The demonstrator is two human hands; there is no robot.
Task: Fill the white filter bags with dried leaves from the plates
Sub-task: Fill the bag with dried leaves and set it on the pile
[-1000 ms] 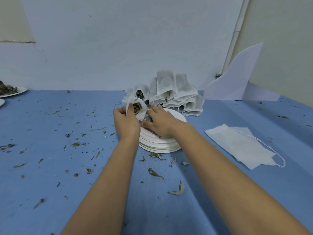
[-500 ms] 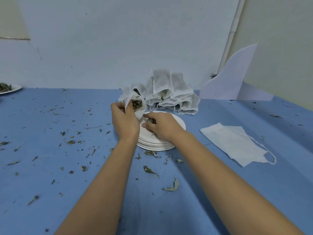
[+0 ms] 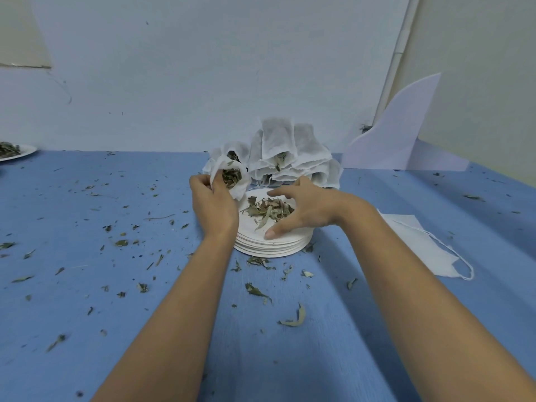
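My left hand point(image 3: 213, 203) grips a white filter bag point(image 3: 239, 185) by its rim, mouth held wide, with dried leaves showing inside. A stack of white plates point(image 3: 272, 248) stands just right of that hand, and a small heap of dried leaves point(image 3: 268, 210) lies on the top plate. My right hand point(image 3: 304, 208) hovers over the heap with fingers and thumb spread, holding nothing; the thumb tip touches the plate's near rim. Behind the plates, a pile of filled filter bags point(image 3: 285, 153) leans against the wall.
Flat empty filter bags point(image 3: 417, 245) with a drawstring lie to the right on the blue table point(image 3: 87, 285). Leaf scraps are scattered all over the table. Another plate of leaves point(image 3: 13, 150) sits at the far left edge. White foam sheets point(image 3: 403, 134) lean in the back right corner.
My right hand, which was bunched over the plate, has spread and lifted, uncovering the leaf heap. The left hand still holds the bag by the plates.
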